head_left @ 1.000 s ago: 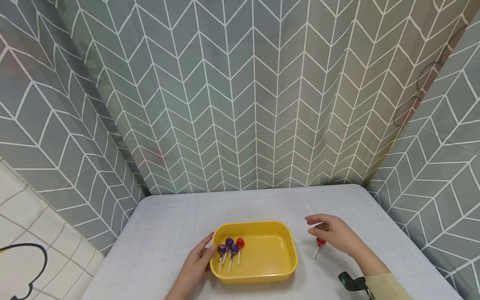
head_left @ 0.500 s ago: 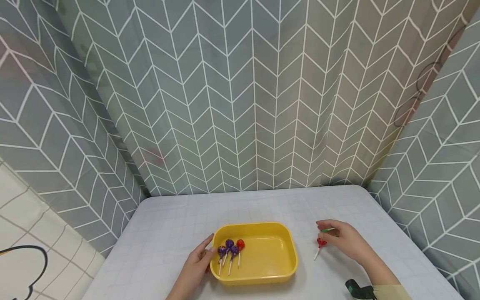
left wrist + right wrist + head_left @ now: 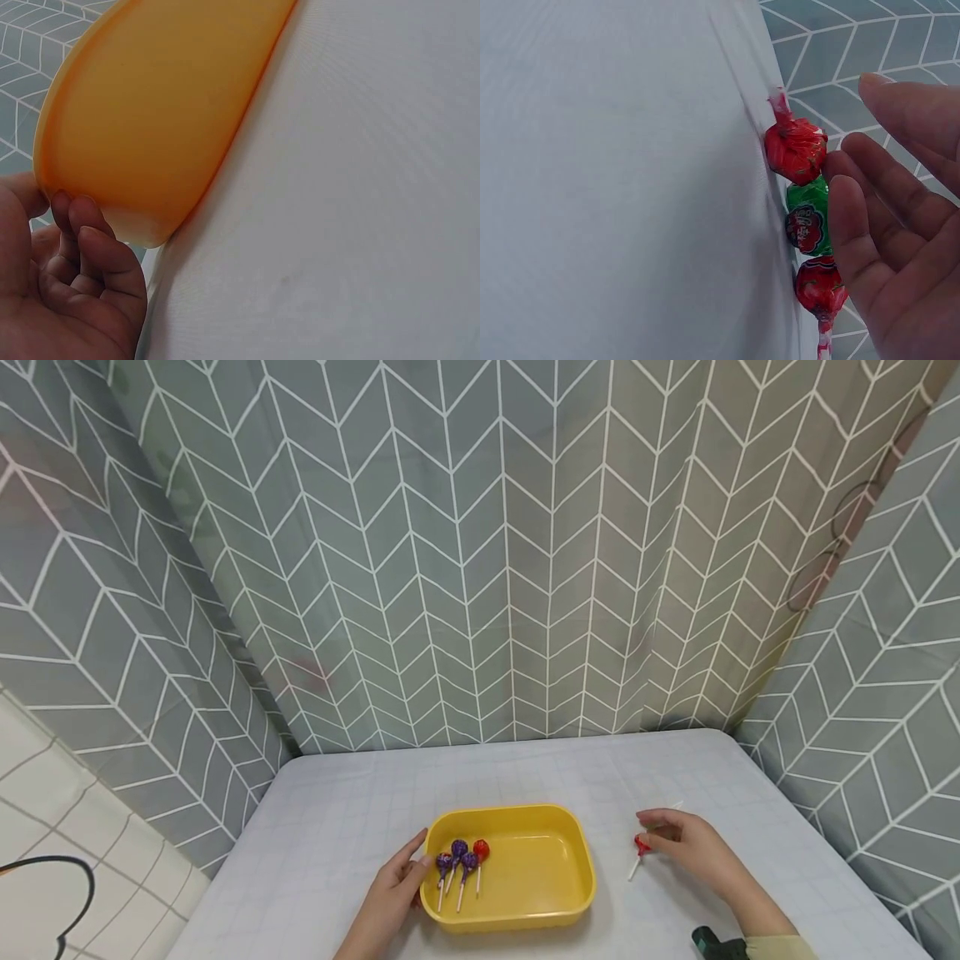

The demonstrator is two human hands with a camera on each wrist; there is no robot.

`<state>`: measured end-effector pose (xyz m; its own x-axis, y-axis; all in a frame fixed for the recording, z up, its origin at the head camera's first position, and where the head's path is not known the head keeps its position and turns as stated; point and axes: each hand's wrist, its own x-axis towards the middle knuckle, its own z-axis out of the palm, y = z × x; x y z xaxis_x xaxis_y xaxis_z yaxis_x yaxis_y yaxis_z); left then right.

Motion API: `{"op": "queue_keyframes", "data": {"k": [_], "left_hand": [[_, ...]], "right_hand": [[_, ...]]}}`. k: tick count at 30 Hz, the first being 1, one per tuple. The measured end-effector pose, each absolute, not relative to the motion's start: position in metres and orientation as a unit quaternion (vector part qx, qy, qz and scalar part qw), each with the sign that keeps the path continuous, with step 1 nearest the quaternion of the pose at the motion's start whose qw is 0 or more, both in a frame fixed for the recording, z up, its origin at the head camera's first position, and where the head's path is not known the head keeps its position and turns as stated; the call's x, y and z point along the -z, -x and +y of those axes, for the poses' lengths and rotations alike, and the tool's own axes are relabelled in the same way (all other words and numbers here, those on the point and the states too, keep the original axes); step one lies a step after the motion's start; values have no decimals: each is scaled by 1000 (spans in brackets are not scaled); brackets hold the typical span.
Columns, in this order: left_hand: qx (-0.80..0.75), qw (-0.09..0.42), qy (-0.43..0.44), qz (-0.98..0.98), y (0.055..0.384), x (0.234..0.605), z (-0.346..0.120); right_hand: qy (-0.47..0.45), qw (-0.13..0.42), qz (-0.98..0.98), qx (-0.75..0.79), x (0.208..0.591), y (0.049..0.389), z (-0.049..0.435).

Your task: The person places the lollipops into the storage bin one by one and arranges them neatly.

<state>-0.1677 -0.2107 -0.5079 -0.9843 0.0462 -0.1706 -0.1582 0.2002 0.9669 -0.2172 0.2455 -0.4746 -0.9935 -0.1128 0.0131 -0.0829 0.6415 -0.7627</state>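
Note:
My left hand (image 3: 392, 885) grips the left end of a yellow tray (image 3: 547, 914), thumb at the rim and fingertips against the outer wall (image 3: 142, 217). Inside the tray, at its left side, lie several purple lollipops (image 3: 459, 848) and a red lollipop (image 3: 481, 850). Over on the right, my right hand (image 3: 693, 847) hovers at a small group of lollipops, fingers loosely bent and thumb apart. The right wrist view shows a red lollipop (image 3: 796, 151), a green lollipop (image 3: 808, 217) and another red one beyond the fingertips. From the head view the hand hides most of them.
A white cloth covers the table (image 3: 337, 810). Patterned grey curtains (image 3: 480, 568) stand at the back and both sides. A dark device (image 3: 716, 943) is by the right sleeve. Black curved wire (image 3: 82, 868) shows at the far left.
My right hand has moved right and a little nearer, lowering onto the lollipops; the green one is now covered in the head view. The left hand and tray stay nearly still.

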Motion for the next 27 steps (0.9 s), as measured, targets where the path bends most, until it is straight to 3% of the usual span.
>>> {"op": "queue_keyframes", "data": {"k": [16,27], "left_hand": [[-630,73,36,772,168,510,-211],[-629,78,34,773,167,507,-210]], "right_hand": [[58,-36,935,347,480,217,238],[73,-40,937,340,485,216,233]]}}
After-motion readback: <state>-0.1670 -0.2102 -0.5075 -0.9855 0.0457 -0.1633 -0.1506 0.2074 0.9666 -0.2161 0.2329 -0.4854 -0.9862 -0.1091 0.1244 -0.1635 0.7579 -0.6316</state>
